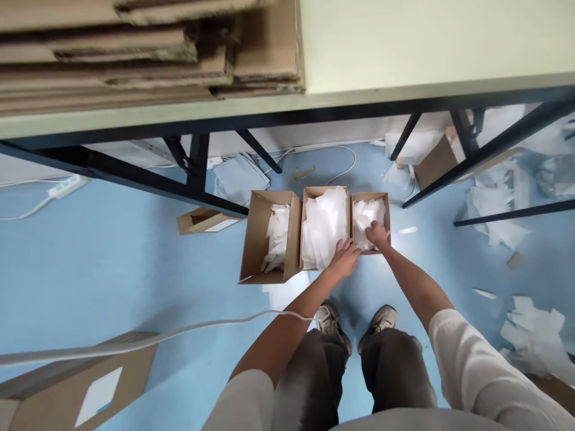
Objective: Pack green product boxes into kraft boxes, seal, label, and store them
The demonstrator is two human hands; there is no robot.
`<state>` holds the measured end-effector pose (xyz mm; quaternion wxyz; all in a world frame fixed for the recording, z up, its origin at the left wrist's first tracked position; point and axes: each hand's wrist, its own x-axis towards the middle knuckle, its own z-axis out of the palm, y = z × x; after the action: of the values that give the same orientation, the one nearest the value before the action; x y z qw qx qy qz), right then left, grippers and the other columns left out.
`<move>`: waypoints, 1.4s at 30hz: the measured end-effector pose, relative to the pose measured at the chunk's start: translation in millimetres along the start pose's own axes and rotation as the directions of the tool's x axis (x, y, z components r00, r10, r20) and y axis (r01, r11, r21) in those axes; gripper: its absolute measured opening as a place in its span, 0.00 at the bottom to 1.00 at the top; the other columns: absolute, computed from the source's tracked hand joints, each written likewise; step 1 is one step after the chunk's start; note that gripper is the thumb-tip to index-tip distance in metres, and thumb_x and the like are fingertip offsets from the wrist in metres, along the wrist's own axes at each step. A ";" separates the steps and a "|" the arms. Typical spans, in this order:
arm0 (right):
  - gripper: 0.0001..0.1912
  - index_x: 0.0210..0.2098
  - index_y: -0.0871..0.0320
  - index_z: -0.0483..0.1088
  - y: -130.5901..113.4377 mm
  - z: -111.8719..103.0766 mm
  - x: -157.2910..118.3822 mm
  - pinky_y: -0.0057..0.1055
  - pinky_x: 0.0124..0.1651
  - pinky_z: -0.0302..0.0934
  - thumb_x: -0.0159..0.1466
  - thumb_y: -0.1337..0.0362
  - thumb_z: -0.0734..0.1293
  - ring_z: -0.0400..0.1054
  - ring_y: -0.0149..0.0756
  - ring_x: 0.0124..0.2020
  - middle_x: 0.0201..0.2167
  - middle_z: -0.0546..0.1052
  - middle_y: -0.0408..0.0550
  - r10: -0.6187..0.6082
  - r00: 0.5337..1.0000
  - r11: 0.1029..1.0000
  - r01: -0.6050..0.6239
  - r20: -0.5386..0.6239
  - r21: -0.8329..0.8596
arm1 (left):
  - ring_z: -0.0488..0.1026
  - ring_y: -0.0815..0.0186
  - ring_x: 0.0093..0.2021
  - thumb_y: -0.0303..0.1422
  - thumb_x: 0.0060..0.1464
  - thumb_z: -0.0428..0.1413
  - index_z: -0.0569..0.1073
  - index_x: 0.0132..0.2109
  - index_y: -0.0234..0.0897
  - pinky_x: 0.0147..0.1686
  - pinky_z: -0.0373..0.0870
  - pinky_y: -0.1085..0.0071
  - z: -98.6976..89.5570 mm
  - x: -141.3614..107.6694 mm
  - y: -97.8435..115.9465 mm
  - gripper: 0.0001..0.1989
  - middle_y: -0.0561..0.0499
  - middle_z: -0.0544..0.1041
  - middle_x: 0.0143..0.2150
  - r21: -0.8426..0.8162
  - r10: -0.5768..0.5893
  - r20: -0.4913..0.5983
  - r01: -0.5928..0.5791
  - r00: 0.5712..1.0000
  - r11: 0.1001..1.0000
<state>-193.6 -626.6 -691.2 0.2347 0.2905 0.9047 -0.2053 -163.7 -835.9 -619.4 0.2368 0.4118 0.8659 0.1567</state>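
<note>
Brown cardboard forms the left box (257, 239), which stands open on the floor (202, 263); its white pieces (277, 236) lie low, with bare cardboard exposed beside them. Beneath and in front of it, a white sheet (287, 293) is left on the floor.

The middle box (314, 191) is placed alongside and is well filled: its sheets (330, 215) are piled up to the rim. At its near right corner, the left hand (345, 256) is positioned with fingers extended; whether an edge is gripped cannot be told.

The right box (371, 196), the smallest of the three, is loaded with crumpled white wrap (366, 215). The right hand (377, 233) is lowered into it, its fingers drawn together, and the wrap appears to be pinched.

The work is judged to be under way: all three boxes are stocked, none is closed, and handling at the right box is not yet complete. Farther right, a scrap (408, 230) and a loose pile (534, 329) are left outside the boxes. The amount remaining cannot be determined.
</note>
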 end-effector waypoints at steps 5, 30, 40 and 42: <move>0.18 0.52 0.54 0.75 2.4 -49.5 -20.1 0.49 0.58 0.67 0.71 0.53 0.61 0.76 0.54 0.52 0.47 0.83 0.56 0.017 0.998 0.979 -0.004 -0.067 0.201 | 0.60 0.47 0.77 0.24 0.65 0.54 0.78 0.61 0.42 0.76 0.51 0.38 -37.9 -7.9 26.6 0.21 0.40 0.74 0.70 -0.034 -0.019 -0.017 0.019 1.000 0.999; 0.19 0.35 0.54 0.72 138.9 -435.6 -403.5 0.33 0.38 0.68 0.57 0.45 0.69 0.73 0.41 0.35 0.33 0.81 0.47 0.272 0.910 0.516 0.135 -0.311 0.846 | 0.68 0.51 0.73 0.29 0.69 0.49 0.63 0.76 0.44 0.72 0.68 0.49 -381.6 -21.6 394.8 0.30 0.41 0.67 0.75 -0.180 0.462 -0.024 -0.459 0.886 0.870; 0.24 0.35 0.54 0.73 275.8 -563.1 -516.8 0.37 0.39 0.71 0.55 0.41 0.74 0.75 0.43 0.35 0.31 0.81 0.47 0.437 0.767 0.439 0.274 -0.470 0.855 | 0.67 0.52 0.74 0.28 0.69 0.51 0.63 0.76 0.39 0.73 0.66 0.51 -422.8 19.6 607.2 0.30 0.38 0.69 0.74 -0.136 0.727 -0.010 -0.721 0.686 0.679; 0.25 0.36 0.55 0.73 300.2 -586.8 -533.9 0.37 0.40 0.71 0.54 0.40 0.74 0.75 0.44 0.36 0.31 0.81 0.47 0.458 0.732 0.421 0.322 -0.505 0.848 | 0.67 0.52 0.74 0.28 0.69 0.51 0.62 0.76 0.38 0.74 0.65 0.51 -428.2 29.3 647.5 0.31 0.38 0.69 0.74 -0.130 0.765 -0.008 -0.759 0.644 0.637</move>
<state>198.9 -333.6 1.3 -0.2970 0.4618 0.6503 -0.5250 3.1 -449.5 33.6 0.1938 0.7267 0.5945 0.2845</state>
